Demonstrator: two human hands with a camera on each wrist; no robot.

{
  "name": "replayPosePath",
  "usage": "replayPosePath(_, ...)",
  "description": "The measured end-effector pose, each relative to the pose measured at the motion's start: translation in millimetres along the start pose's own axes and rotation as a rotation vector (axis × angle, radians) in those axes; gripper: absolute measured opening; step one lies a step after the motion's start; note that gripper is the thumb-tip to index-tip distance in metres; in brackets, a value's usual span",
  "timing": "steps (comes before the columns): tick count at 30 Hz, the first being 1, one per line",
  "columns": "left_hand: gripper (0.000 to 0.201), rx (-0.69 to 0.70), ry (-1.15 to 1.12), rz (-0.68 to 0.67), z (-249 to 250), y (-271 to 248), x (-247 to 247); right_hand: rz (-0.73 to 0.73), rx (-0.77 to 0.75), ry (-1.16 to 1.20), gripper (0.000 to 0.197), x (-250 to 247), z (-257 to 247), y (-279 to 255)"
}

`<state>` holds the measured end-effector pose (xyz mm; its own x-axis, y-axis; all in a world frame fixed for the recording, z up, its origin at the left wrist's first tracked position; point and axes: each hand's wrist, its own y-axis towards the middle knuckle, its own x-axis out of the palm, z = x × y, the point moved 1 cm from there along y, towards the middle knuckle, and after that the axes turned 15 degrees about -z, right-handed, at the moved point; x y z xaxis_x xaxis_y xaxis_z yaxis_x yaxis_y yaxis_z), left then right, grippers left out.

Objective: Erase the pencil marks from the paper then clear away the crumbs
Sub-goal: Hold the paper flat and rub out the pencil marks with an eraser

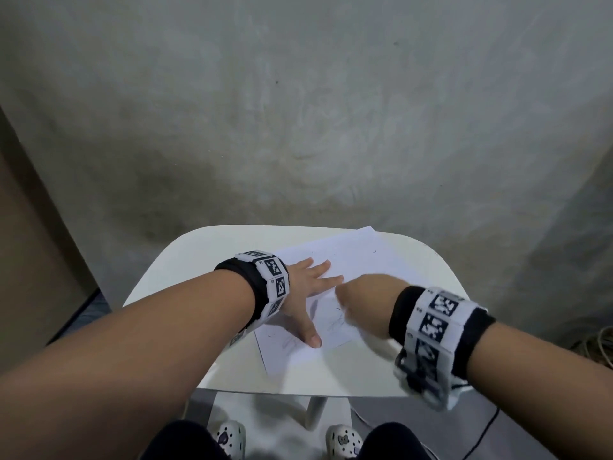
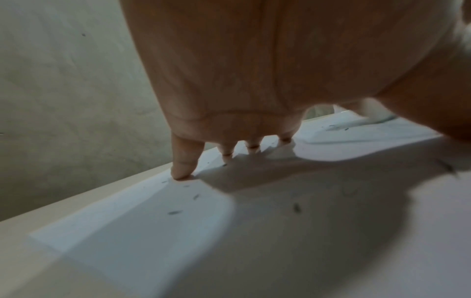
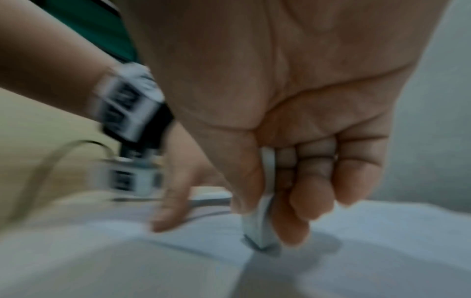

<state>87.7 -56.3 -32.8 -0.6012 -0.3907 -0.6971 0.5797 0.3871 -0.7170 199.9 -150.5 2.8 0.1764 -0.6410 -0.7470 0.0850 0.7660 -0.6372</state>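
A white sheet of paper (image 1: 345, 257) lies on a small white table (image 1: 185, 257), with faint pencil marks (image 1: 333, 322) near its front half. My left hand (image 1: 308, 287) lies flat on the sheet, fingers spread, their tips (image 2: 182, 171) pressing it down. My right hand (image 1: 365, 300) pinches a white eraser (image 3: 260, 229) between thumb and fingers, its lower end on the paper just right of the left thumb. Dark eraser crumbs (image 2: 175, 212) are scattered over the sheet. The right hand is blurred in the head view.
The table stands against a grey wall (image 1: 298, 111). A brown panel (image 1: 30, 244) is at the left. Cables (image 1: 597, 346) lie on the floor at the right. My knees and patterned shoes (image 1: 343, 439) show below the table's front edge.
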Motion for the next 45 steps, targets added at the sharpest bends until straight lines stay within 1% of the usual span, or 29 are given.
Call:
replayPosePath(1,0.122,-0.002,-0.001,0.002,0.8,-0.9,0.0,-0.011,-0.06,0.002,0.026,4.8,-7.0,-1.6)
replayPosePath(2,0.121,0.001,-0.005,0.006,0.7,-1.3,0.0,-0.023,-0.057,0.035,0.025,3.9,-5.0,-1.0)
replayPosePath(4,0.121,0.01,-0.009,0.006,0.0,-2.1,0.5,-0.006,0.032,0.128,0.024,-4.2,13.3,3.5)
replayPosePath(6,0.121,0.005,-0.002,0.005,-0.1,-2.1,1.1,0.028,0.095,0.099,0.023,-8.6,21.9,5.2)
replayPosePath(8,0.12,-0.007,0.005,0.006,1.2,-1.6,1.2,-0.018,0.043,-0.012,0.027,-6.0,3.2,-2.1)
replayPosePath(9,0.12,-0.011,0.006,0.01,2.5,-1.3,1.5,-0.036,-0.02,-0.043,0.029,-0.6,-7.6,-5.5)
replayPosePath(10,0.121,-0.012,0.007,0.015,3.1,-1.1,1.2,-0.046,-0.066,-0.041,0.028,2.6,-12.4,-5.8)
replayPosePath(11,0.121,-0.01,0.004,0.015,2.7,-1.0,0.9,-0.04,-0.068,0.0,0.025,0.5,-8.8,-4.6)
replayPosePath(13,0.121,-0.005,-0.01,0.005,0.8,-0.8,1.0,0.012,-0.003,0.089,0.019,-6.6,7.0,0.9)
replayPosePath(15,0.12,-0.011,-0.012,0.003,0.7,-0.9,1.4,0.03,0.045,0.07,0.02,-7.2,8.1,1.0)
replayPosePath(17,0.12,-0.013,0.003,0.012,2.0,-2.0,1.8,0.002,-0.05,0.017,0.026,-1.2,-9.9,-3.5)
replayPosePath(18,0.12,-0.011,0.008,0.017,2.7,-2.5,1.9,-0.022,-0.108,0.036,0.027,2.5,-17.6,-7.1)
replayPosePath(19,0.119,-0.007,0.009,0.019,2.5,-2.4,1.8,-0.044,-0.121,0.07,0.025,2.5,-17.0,-7.0)
replayPosePath(21,0.12,0.0,-0.003,0.008,0.5,-1.7,1.7,-0.002,-0.045,0.133,0.021,-4.9,3.2,0.4)
replayPosePath(23,0.12,-0.004,-0.007,0.003,-0.8,-0.9,2.5,0.063,0.048,0.135,0.017,-8.7,16.3,3.5)
replayPosePath(24,0.12,-0.008,-0.005,0.003,-0.8,-0.6,3.0,0.07,0.049,0.095,0.019,-6.4,11.4,3.0)
replayPosePath(27,0.12,-0.008,0.001,0.013,-0.5,-0.3,3.1,-0.012,-0.079,-0.002,0.024,3.3,-12.4,-2.4)
replayPosePath(29,0.121,0.005,-0.005,0.011,-1.6,0.3,3.2,-0.031,-0.033,0.056,0.024,-3.9,4.0,0.0)
replayPosePath(31,0.12,0.006,-0.004,0.009,-2.6,0.3,3.7,0.015,0.051,0.09,0.022,-9.1,25.1,-0.1)
replayPosePath(32,0.12,0.007,-0.005,0.01,-2.7,0.5,4.1,0.032,0.068,0.058,0.021,-6.8,26.1,-1.4)
replayPosePath(34,0.121,0.011,-0.006,0.015,-3.3,0.2,4.3,0.032,-0.004,-0.044,0.02,2.6,10.0,-3.1)
replayPosePath(35,0.121,0.013,-0.005,0.015,-3.4,-0.1,4.3,0.023,-0.063,-0.065,0.02,7.1,-0.1,-6.5)
replayPosePath(36,0.121,0.012,-0.006,0.016,-3.7,-0.1,4.5,0.008,-0.071,-0.05,0.02,7.1,-0.7,-5.8)
replayPosePath(38,0.12,0.007,-0.012,0.02,-2.8,0.9,4.6,0.013,0.009,0.037,0.021,-1.0,18.5,-2.5)
replayPosePath(40,0.12,0.001,-0.018,0.02,-1.7,0.8,5.5,0.042,0.069,0.038,0.02,-2.8,29.6,-2.2)
replayPosePath(41,0.12,0.003,-0.018,0.018,-1.7,0.7,5.5,0.043,0.054,0.002,0.02,-0.3,23.5,-3.7)
replayPosePath(43,0.12,0.015,-0.013,0.015,-3.0,0.6,5.5,0.015,-0.054,-0.073,0.02,8.4,3.1,-7.1)
replayPosePath(44,0.121,0.019,-0.011,0.016,-3.7,0.4,5.2,-0.006,-0.084,-0.064,0.019,9.3,-2.2,-8.5)
replayPosePath(45,0.121,0.02,-0.011,0.016,-4.2,0.9,5.3,-0.013,-0.064,-0.017,0.017,4.5,3.0,-7.1)
